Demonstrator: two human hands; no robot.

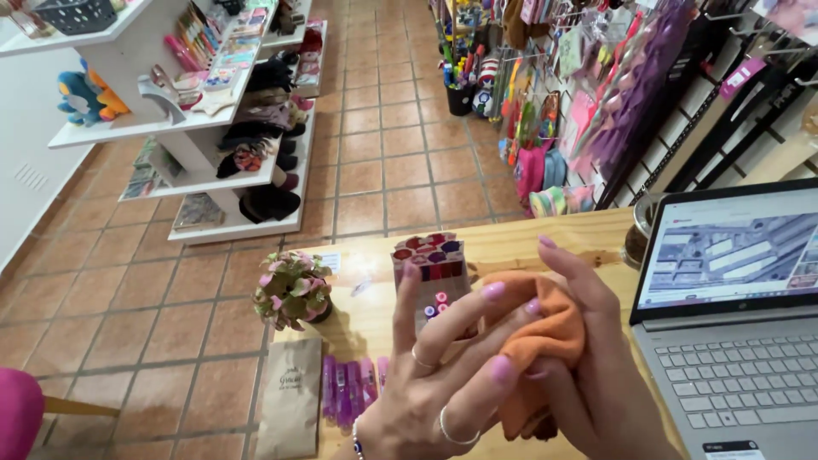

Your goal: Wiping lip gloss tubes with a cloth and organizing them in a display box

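Note:
My left hand (443, 375) and my right hand (588, 366) meet over a wooden counter (511, 238). Both press an orange cloth (545, 336) between them, the left fingers spread over it, the right hand cupping it from the right. Just behind the left fingers stands a small display box of lip products (430, 268) with round coloured caps on top. Whether the left fingers touch the box, I cannot tell.
A small pot of pink flowers (292, 290), a brown paper bag (290, 396) and purple tubes (349, 388) lie on the counter's left part. An open laptop (733, 341) stands at the right. White shelves (213, 119) and wall racks (613, 111) flank a tiled floor.

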